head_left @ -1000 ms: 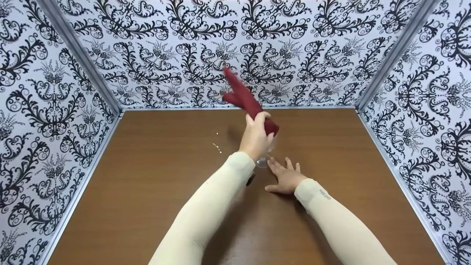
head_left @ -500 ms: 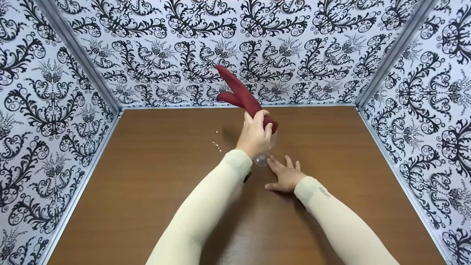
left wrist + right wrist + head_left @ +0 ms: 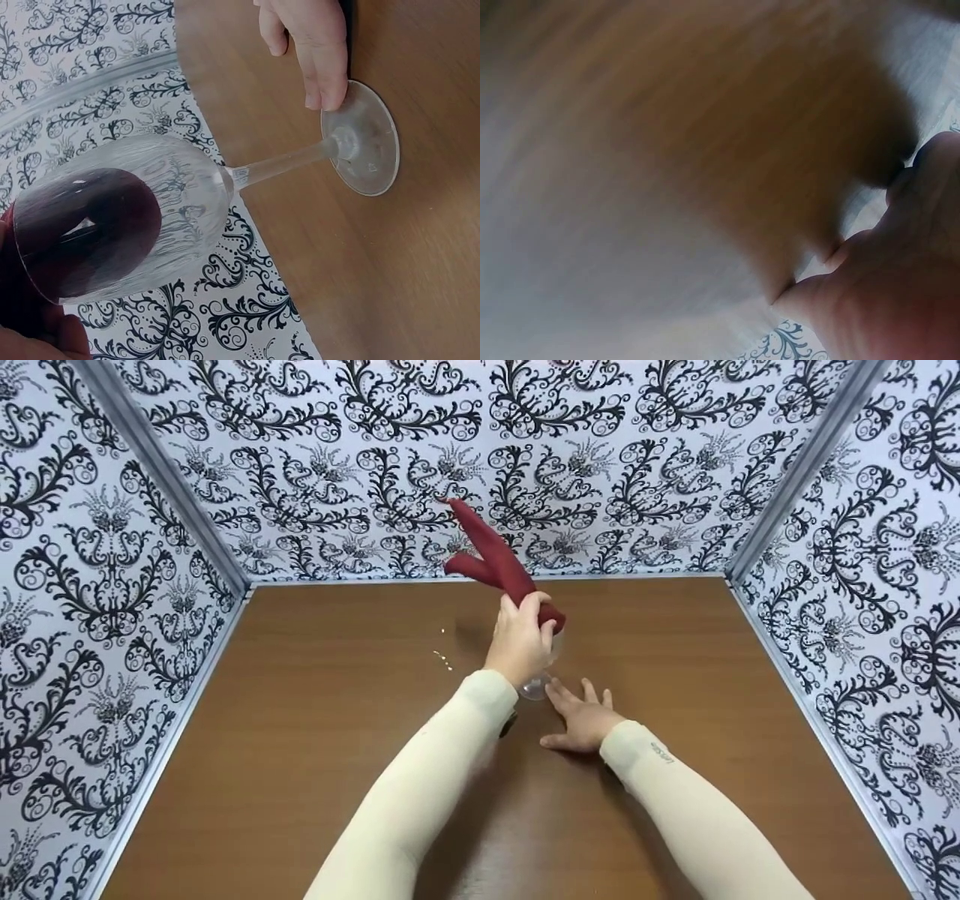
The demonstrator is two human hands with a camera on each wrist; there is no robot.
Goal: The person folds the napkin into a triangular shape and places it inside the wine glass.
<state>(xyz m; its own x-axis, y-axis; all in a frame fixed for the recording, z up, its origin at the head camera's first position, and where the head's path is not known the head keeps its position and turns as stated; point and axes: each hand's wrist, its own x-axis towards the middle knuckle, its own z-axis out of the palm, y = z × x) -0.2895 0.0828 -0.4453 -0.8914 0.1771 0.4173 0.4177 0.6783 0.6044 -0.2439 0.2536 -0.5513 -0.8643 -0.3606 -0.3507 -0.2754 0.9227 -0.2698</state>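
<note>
A red folded cloth napkin with two forked points leans up and to the left. My left hand grips it near its lower end. That rolled end sits inside the bowl of a clear stemmed wine glass, seen through the glass in the left wrist view. In the head view most of the glass is hidden behind the left hand, but its round foot shows on the table. My right hand lies with fingers spread and straight, fingertips at the foot's edge. The right wrist view is mostly blurred.
The brown wooden table is closed in by patterned black-and-white walls at the back and sides. Several small pale specks show on the tabletop left of the glass. A dark wrist device peeks from under the left sleeve.
The napkin's points swung slightly left and up, then partly back, with the left hand keeping its grip. My right hand has stayed at the glass foot.
</note>
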